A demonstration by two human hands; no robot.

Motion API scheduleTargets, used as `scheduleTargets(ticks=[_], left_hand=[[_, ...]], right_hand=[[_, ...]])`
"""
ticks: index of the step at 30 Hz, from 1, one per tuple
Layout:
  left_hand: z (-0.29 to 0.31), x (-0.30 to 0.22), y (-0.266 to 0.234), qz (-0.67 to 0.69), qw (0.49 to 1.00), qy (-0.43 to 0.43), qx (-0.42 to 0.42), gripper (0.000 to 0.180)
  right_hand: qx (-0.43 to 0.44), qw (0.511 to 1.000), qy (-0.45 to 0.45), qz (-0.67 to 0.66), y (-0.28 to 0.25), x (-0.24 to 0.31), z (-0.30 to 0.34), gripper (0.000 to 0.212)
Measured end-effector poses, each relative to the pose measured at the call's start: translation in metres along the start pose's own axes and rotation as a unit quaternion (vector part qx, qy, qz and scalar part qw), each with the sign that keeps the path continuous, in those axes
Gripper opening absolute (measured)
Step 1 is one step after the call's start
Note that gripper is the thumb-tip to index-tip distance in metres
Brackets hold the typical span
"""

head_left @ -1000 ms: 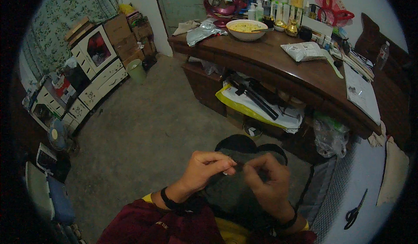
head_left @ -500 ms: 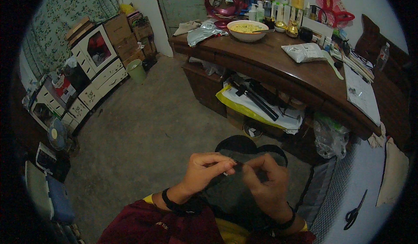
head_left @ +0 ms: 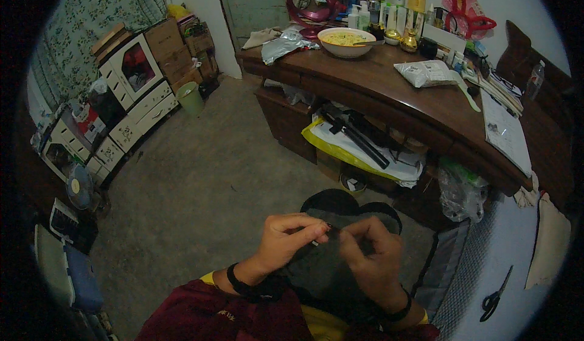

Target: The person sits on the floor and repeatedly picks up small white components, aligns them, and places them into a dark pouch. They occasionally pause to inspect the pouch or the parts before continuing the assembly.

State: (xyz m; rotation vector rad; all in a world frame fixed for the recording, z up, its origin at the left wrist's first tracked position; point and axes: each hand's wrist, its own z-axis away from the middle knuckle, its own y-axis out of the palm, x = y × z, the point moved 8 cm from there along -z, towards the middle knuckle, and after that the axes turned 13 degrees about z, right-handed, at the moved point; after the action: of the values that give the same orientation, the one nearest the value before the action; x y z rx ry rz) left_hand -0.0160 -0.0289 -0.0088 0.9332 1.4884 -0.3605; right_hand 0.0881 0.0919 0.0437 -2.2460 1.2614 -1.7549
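Over my lap, my left hand [head_left: 283, 242] is closed in a pinch of thumb and forefinger. A tiny dark tip sticks out between those fingers, and a small pale bit shows just under them; neither is clear enough to name. Close by on the right, my right hand [head_left: 376, 256] also pinches, its fingertips a short gap from the left ones. Whatever it holds is too small or fine to make out. Both wrists wear dark bands.
A brown desk [head_left: 389, 89] ahead carries a bowl of food [head_left: 345, 50], a pink mirror [head_left: 312, 3], bottles and a white packet [head_left: 424, 73]. Black scissors [head_left: 496, 295] lie on the bedding at my right. Far left are white cabinets [head_left: 143, 113] and a green bin [head_left: 190, 99].
Both hands keep nearly the same place and pinch. The dark tip at my left fingertips shows slightly more.
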Motion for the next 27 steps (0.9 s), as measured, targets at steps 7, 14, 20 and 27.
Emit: scheduleTargets(ticks=[7,14,20,27], left_hand=[[-0.002,-0.005,0.002,-0.024,0.999,0.027,-0.003,0.014],[0.0,-0.025,0.01,-0.203,0.968,0.147,0.002,0.011],[0.001,-0.037,0.016,-0.263,0.928,0.264,0.004,0.008],[-0.001,-0.027,0.01,-0.206,0.96,0.19,-0.005,0.01]], right_hand=[[0.007,1.0,0.022,-0.005,0.001,-0.002,-0.002,0.01],[0.004,0.999,0.041,-0.02,0.004,-0.005,-0.002,0.008],[0.022,0.996,0.078,-0.049,0.01,-0.013,-0.001,0.007],[0.037,0.976,0.126,-0.172,0.018,-0.027,0.002,0.005]])
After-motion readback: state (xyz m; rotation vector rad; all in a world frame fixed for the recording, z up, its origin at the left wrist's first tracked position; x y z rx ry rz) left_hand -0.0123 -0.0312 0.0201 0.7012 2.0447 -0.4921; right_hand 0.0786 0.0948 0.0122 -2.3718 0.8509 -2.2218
